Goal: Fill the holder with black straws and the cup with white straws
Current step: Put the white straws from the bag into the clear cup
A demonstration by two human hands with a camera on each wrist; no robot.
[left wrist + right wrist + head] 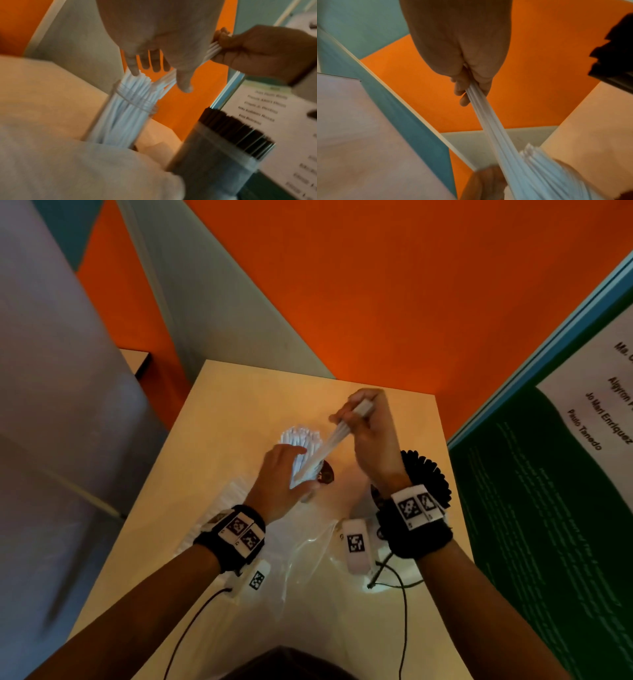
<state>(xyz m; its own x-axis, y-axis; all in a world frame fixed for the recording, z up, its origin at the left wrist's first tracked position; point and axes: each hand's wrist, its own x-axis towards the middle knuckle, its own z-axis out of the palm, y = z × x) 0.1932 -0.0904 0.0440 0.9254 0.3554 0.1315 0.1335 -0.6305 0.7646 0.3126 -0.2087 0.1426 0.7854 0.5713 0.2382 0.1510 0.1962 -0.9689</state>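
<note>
White straws (489,129) thin, bunched, slanting into cup (118,116)

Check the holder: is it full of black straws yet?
Looks full: black straws pack the holder across its rim in the left wrist view.

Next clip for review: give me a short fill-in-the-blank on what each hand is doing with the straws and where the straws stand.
1. The right hand grips a small bundle of ____ straws.
2. The lower ends of that bundle go down into the clear ____, which already holds many white straws.
3. The left hand touches the straws in the cup with ____ fingers.
4. The holder beside the cup is packed with ____ straws.

Missing words: white; cup; straight; black
</note>
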